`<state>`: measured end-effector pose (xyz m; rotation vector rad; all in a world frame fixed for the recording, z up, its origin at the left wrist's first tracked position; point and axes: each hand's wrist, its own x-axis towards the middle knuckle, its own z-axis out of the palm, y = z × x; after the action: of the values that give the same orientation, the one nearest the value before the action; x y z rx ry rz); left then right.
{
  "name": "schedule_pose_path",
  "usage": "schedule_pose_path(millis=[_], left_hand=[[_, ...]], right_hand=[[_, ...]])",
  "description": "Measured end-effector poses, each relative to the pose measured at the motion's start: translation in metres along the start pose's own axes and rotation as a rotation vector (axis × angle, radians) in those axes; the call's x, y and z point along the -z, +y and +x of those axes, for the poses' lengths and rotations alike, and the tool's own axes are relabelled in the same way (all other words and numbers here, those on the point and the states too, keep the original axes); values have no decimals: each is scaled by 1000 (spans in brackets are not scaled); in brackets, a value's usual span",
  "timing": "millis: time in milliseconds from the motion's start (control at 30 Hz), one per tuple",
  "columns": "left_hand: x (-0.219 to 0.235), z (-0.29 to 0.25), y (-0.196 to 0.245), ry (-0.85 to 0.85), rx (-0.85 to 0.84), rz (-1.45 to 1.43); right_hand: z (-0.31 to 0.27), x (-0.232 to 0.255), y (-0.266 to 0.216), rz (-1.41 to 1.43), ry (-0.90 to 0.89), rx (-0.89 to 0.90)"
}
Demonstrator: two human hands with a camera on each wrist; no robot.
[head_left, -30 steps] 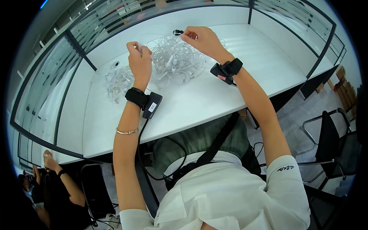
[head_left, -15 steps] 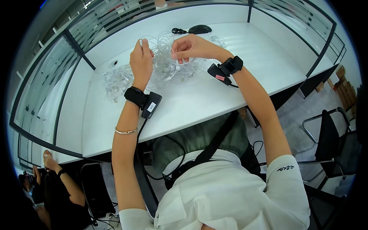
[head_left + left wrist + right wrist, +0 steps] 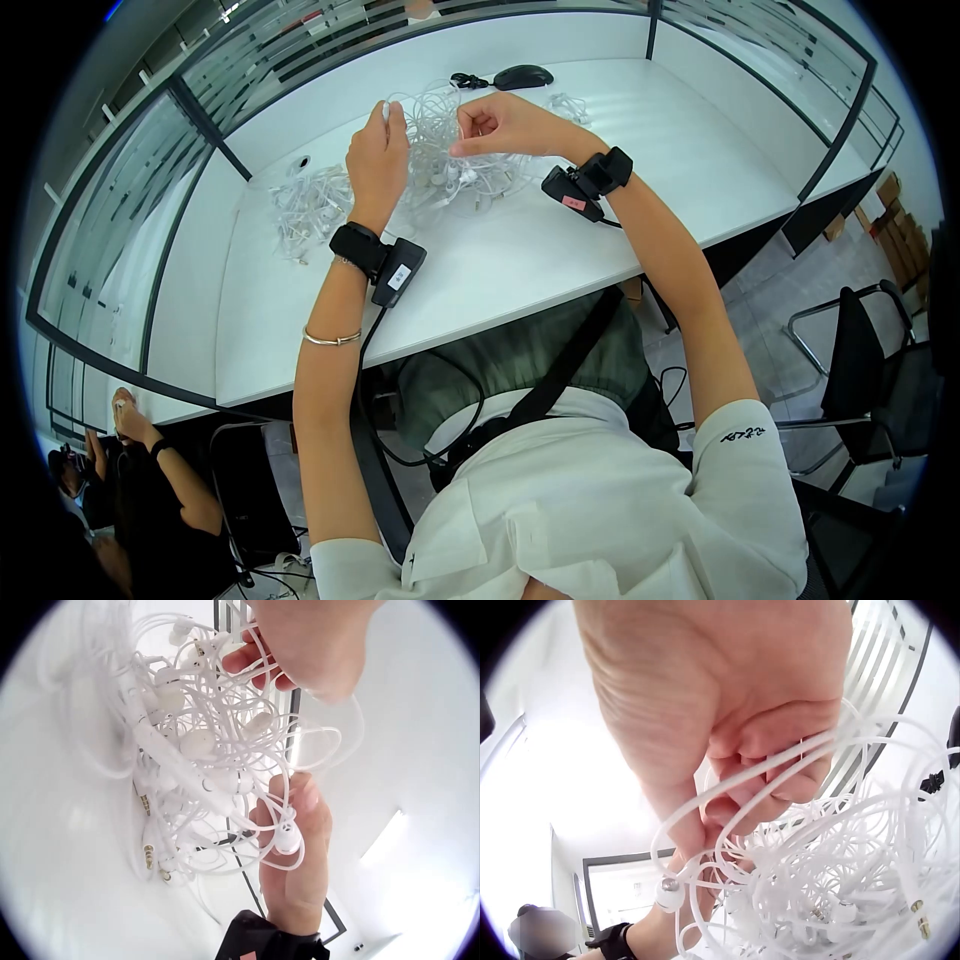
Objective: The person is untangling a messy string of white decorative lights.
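Note:
A tangle of white wired earphones [image 3: 470,178] is heaped on the white desk [image 3: 520,255]. My left hand [image 3: 378,165] is at its left side and grips some of the cords, a white bit showing at the fingertips. Just right of it, my right hand [image 3: 510,125] pinches a thin white cord between thumb and forefinger, other fingers curled. An earbud [image 3: 669,894] dangles below that pinch in the right wrist view. Loops of cord cross in front of the right palm. Gold-tipped plugs [image 3: 148,856] stick out of the tangle in the left wrist view.
A second tangle of white earphones [image 3: 308,212] lies left of my left hand. Behind the heap are a black mouse [image 3: 523,77] with its bundled cable and a small white coil [image 3: 568,108]. Framed partitions [image 3: 205,130] enclose the desk. Another person [image 3: 170,490] sits at lower left.
My right hand has come down from the back of the desk toward my left hand, uncovering the mouse. The left hand has shifted slightly right.

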<state>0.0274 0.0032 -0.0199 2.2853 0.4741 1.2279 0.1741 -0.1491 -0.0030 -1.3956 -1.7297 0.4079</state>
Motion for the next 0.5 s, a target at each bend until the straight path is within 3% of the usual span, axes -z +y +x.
schedule_pose_path(millis=[200, 300, 500], left_hand=[[-3, -1, -1, -19, -44, 39], [0, -3, 4, -72, -5, -53], [0, -3, 5, -96, -25, -43]], right_hand=[[5, -12, -15, -261, 87, 62], [-1, -12, -21, -236, 103, 112], [-7, 6, -19, -9, -146, -66]])
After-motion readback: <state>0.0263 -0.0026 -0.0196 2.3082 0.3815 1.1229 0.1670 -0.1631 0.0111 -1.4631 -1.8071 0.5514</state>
